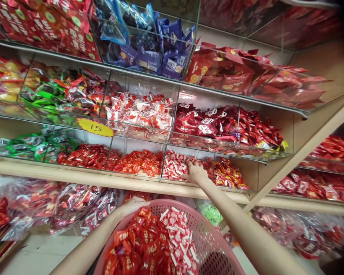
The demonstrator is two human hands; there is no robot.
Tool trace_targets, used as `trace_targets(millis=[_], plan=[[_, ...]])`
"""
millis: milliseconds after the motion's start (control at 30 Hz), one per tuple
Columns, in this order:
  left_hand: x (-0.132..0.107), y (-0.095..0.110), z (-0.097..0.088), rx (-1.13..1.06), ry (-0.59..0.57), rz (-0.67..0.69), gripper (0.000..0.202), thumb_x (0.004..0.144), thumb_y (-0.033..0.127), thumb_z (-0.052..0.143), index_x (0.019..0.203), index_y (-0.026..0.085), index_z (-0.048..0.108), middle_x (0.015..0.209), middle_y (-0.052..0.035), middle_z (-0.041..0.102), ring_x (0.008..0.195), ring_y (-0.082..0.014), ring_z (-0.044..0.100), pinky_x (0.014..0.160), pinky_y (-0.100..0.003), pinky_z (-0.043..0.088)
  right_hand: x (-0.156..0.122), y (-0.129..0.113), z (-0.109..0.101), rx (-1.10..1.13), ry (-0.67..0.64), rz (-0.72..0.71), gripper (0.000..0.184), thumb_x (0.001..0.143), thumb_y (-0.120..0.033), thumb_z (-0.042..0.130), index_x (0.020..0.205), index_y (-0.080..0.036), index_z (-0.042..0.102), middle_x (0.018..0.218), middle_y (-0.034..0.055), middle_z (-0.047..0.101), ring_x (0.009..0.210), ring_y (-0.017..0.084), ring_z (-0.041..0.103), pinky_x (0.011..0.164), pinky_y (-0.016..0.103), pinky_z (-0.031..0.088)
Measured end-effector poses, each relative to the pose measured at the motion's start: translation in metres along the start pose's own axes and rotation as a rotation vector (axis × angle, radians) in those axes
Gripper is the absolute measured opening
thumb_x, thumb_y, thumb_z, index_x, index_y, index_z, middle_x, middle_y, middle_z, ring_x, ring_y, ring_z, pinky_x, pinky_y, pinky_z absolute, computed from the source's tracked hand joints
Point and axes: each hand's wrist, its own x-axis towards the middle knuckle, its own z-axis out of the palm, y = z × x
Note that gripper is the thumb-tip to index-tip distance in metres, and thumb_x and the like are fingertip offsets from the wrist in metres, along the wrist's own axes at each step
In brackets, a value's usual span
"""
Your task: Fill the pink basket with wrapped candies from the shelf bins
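My left hand (132, 207) grips the far rim of a pink perforated basket (215, 244) held low in front of me. The basket is heaped with red wrapped candies (137, 244) and red-and-white wrapped candies (179, 233). My right hand (195, 171) reaches up into a clear shelf bin of red-and-white candies (176, 165), its fingers curled down into the pile. What those fingers hold is hidden by the hand and the sweets.
Clear acrylic bins on tiers hold sweets: red candies (137, 162), green wrappers (43, 95), blue packs (160, 53), red packets (226, 126). A yellow price tag marked 15 (95, 127) sticks on a bin front. Clear bags of candy (68, 206) lie under the wooden shelf edge (74, 177).
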Motion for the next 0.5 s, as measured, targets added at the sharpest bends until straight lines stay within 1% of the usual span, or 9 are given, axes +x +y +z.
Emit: trace_targets(millis=[133, 267, 333, 400, 467, 500], plan=[[0.002, -0.007, 0.001, -0.046, -0.006, -0.001, 0.042, 0.064, 0.055, 0.056, 0.063, 0.013, 0.065, 0.062, -0.0014, 0.062, 0.061, -0.0148, 0.053, 0.064, -0.025, 0.036, 0.005, 0.000, 0.003, 0.246, 0.026, -0.050, 0.057, 0.051, -0.038, 0.074, 0.101, -0.021, 0.054, 0.111, 0.0147, 0.051, 0.105, 0.034, 0.044, 0.084, 0.043, 0.033], [0.002, -0.010, -0.001, -0.057, 0.025, -0.021, 0.045, 0.060, 0.058, 0.057, 0.063, 0.013, 0.066, 0.063, -0.0026, 0.063, 0.062, -0.0161, 0.054, 0.064, -0.026, 0.037, 0.013, 0.005, 0.002, 0.460, 0.075, -0.015, 0.036, 0.056, -0.031, 0.069, 0.088, -0.021, 0.058, 0.095, 0.0082, 0.059, 0.095, 0.027, 0.052, 0.081, 0.035, 0.037], [0.001, -0.009, -0.001, -0.058, 0.039, -0.030, 0.046, 0.059, 0.059, 0.057, 0.062, 0.014, 0.065, 0.063, -0.0027, 0.063, 0.063, -0.0166, 0.055, 0.064, -0.027, 0.038, 0.018, 0.008, 0.001, 0.605, 0.104, 0.044, 0.031, 0.060, -0.031, 0.064, 0.087, -0.020, 0.057, 0.085, 0.0063, 0.061, 0.087, 0.024, 0.056, 0.075, 0.032, 0.041], [0.001, -0.008, -0.002, -0.054, 0.030, -0.036, 0.046, 0.058, 0.059, 0.058, 0.062, 0.014, 0.065, 0.065, -0.0030, 0.064, 0.065, -0.0171, 0.055, 0.065, -0.026, 0.038, 0.021, 0.012, 0.002, 0.770, 0.113, 0.125, 0.030, 0.065, -0.033, 0.059, 0.091, -0.020, 0.054, 0.077, 0.0048, 0.060, 0.071, 0.020, 0.058, 0.063, 0.030, 0.045], [0.002, -0.008, -0.002, -0.052, 0.012, -0.034, 0.046, 0.060, 0.058, 0.058, 0.064, 0.013, 0.066, 0.066, -0.0035, 0.064, 0.067, -0.0175, 0.056, 0.066, -0.026, 0.038, 0.023, 0.014, 0.003, 0.947, 0.099, 0.207, 0.029, 0.068, -0.033, 0.054, 0.094, -0.019, 0.051, 0.070, 0.0032, 0.059, 0.056, 0.015, 0.056, 0.052, 0.028, 0.046], [0.002, -0.009, -0.001, -0.052, 0.006, -0.031, 0.045, 0.061, 0.057, 0.057, 0.064, 0.013, 0.066, 0.067, -0.0037, 0.064, 0.067, -0.0174, 0.056, 0.066, -0.026, 0.038, 0.024, 0.015, 0.003, 1.035, 0.087, 0.243, 0.028, 0.069, -0.033, 0.054, 0.094, -0.019, 0.050, 0.068, 0.0026, 0.059, 0.052, 0.013, 0.054, 0.049, 0.027, 0.046]])
